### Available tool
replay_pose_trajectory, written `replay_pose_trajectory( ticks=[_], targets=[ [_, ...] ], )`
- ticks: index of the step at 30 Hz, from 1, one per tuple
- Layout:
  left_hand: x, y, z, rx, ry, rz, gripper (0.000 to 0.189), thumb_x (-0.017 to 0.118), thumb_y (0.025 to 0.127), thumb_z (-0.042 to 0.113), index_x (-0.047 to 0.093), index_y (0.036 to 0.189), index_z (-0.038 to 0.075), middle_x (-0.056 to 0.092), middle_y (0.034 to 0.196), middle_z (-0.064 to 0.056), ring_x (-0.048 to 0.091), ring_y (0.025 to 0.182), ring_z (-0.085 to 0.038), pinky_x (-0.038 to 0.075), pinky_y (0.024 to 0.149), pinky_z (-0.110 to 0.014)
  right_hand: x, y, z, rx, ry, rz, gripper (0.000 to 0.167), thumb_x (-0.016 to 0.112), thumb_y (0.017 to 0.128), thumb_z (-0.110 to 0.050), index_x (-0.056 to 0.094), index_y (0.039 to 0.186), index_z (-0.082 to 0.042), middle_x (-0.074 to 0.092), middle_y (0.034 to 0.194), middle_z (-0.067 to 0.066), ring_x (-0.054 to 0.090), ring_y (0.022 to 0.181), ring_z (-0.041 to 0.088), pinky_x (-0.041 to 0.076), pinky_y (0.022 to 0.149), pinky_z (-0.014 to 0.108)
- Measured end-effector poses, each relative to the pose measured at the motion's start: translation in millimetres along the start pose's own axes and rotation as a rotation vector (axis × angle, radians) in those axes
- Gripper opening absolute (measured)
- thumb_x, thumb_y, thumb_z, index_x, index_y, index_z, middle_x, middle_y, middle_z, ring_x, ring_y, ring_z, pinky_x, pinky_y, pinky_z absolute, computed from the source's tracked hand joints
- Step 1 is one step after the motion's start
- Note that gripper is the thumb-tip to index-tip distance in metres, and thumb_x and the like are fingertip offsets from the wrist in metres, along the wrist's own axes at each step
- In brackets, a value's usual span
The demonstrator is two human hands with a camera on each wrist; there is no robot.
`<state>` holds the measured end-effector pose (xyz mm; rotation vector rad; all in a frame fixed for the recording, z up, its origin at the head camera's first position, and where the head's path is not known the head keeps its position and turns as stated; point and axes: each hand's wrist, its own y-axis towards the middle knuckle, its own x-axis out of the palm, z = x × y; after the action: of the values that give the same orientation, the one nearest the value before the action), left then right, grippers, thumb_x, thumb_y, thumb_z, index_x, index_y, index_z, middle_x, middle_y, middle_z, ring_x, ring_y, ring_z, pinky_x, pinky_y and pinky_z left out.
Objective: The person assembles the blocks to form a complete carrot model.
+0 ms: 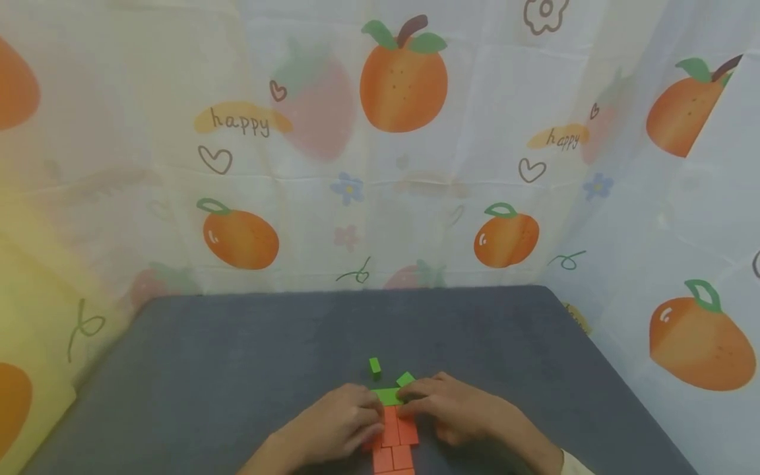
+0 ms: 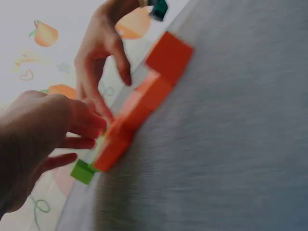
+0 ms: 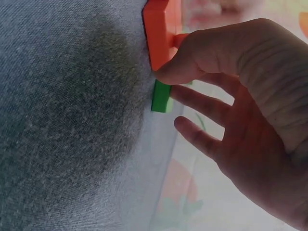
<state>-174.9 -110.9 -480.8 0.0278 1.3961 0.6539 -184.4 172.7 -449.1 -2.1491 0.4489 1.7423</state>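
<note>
A row of orange blocks (image 1: pixel 390 427) lies flat on the dark table, with a green block (image 1: pixel 388 396) across its far end. My left hand (image 1: pixel 338 425) rests along the left side of this arrangement, its fingertips touching the blocks. From the right, my right hand (image 1: pixel 463 410) touches the green block's right end and the nearest orange block. In the right wrist view, the thumb meets a corner of an orange block (image 3: pixel 158 36), beside a green block (image 3: pixel 160 97), while the other fingers extend loosely. The left wrist view is blurred; the left fingers partly hide the far blocks.
Beyond the hands lies a small loose green block (image 1: pixel 375 365). Another green block (image 1: pixel 406 379) sits at an angle near the right fingertips. The dark cloth-covered table (image 1: pixel 237 356) is bordered by a hanging curtain (image 1: pixel 404 218) printed with oranges, at the back and sides.
</note>
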Motion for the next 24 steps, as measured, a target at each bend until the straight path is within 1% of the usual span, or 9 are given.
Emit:
replay_pose_trajectory(
  ticks=[3,4,6,8,11,13,18,21,24],
  targets=[
    [-9.1,19.4,-17.5,-0.011,0.089,0.064,0.012,0.069,0.102,0.021,0.079,0.097,0.016,0.073,0.103,0.005,0.068,0.097,-0.009,0.059,0.090,-0.032,-0.7,0.9,-0.5,0.004,-0.002,0.000,0.066,0.070,0.080,0.008,0.067,0.137,-0.026,0.062,0.146,-0.001,0.059,0.135,0.016,0.053,0.099,0.040],
    [-12.1,25.4,-25.2,-0.012,0.115,0.056,0.011,0.070,0.101,0.019,0.079,0.101,0.015,0.074,0.107,0.003,0.070,0.101,-0.012,0.059,0.092,-0.034,-0.8,1.2,-0.5,0.011,-0.003,-0.004,0.066,0.070,0.080,0.008,0.068,0.137,-0.026,0.062,0.146,-0.001,0.059,0.136,0.015,0.053,0.099,0.040],
    [-17.5,35.6,-40.4,-0.007,0.124,-0.020,0.015,0.070,0.100,0.011,0.078,0.113,0.011,0.075,0.117,-0.001,0.071,0.110,-0.017,0.059,0.096,-0.036,-1.6,1.8,-0.8,0.022,-0.002,-0.014,0.066,0.070,0.080,0.008,0.068,0.137,-0.026,0.062,0.146,-0.001,0.059,0.136,0.016,0.053,0.099,0.041],
    [-20.4,40.7,-53.6,-0.006,0.124,-0.148,0.026,0.068,0.099,0.006,0.075,0.125,0.010,0.074,0.126,-0.003,0.070,0.119,-0.019,0.059,0.100,-0.036,-2.0,2.7,-1.3,0.032,0.002,-0.025,0.066,0.070,0.080,0.008,0.068,0.137,-0.026,0.062,0.147,-0.001,0.058,0.137,0.016,0.053,0.099,0.041],
    [-22.2,39.1,-66.5,-0.059,0.126,-0.325,0.037,0.067,0.099,0.003,0.072,0.133,0.016,0.074,0.128,0.000,0.070,0.120,-0.017,0.058,0.100,-0.035,-1.8,3.7,-1.7,0.041,0.025,-0.041,0.067,0.070,0.080,0.008,0.067,0.138,-0.026,0.061,0.147,-0.001,0.057,0.138,0.016,0.052,0.099,0.039],
    [-23.4,33.3,-70.2,-0.101,0.143,-0.376,0.037,0.070,0.098,0.005,0.073,0.131,0.020,0.076,0.124,0.003,0.072,0.114,-0.014,0.059,0.096,-0.034,-0.3,3.7,-1.5,0.046,0.040,-0.045,0.067,0.070,0.080,0.007,0.067,0.138,-0.027,0.061,0.148,-0.002,0.057,0.138,0.016,0.051,0.098,0.038],
    [-31.2,15.1,-70.8,-0.168,0.129,-0.356,0.040,0.079,0.089,0.005,0.075,0.126,0.021,0.077,0.120,0.005,0.073,0.110,-0.013,0.060,0.094,-0.036,3.6,1.7,-0.4,0.051,0.044,-0.036,0.068,0.070,0.081,0.006,0.066,0.139,-0.027,0.060,0.148,-0.003,0.056,0.138,0.015,0.050,0.096,0.036],
    [-33.9,9.2,-72.5,-0.226,0.061,-0.321,0.034,0.080,0.087,0.002,0.076,0.117,0.018,0.077,0.109,0.006,0.071,0.096,-0.007,0.059,0.087,-0.033,4.0,0.5,0.4,0.053,0.035,-0.025,0.069,0.070,0.080,0.007,0.066,0.140,-0.027,0.060,0.148,-0.003,0.056,0.138,0.014,0.050,0.096,0.036],
    [-33.0,8.3,-75.9,-0.274,0.021,-0.305,0.023,0.079,0.087,0.004,0.074,0.106,0.016,0.070,0.094,0.008,0.058,0.082,-0.003,0.052,0.076,-0.028,4.0,-0.4,1.2,0.055,0.026,-0.020,0.069,0.070,0.080,0.008,0.066,0.139,-0.027,0.060,0.147,-0.003,0.056,0.138,0.014,0.049,0.096,0.036]
  ],
)
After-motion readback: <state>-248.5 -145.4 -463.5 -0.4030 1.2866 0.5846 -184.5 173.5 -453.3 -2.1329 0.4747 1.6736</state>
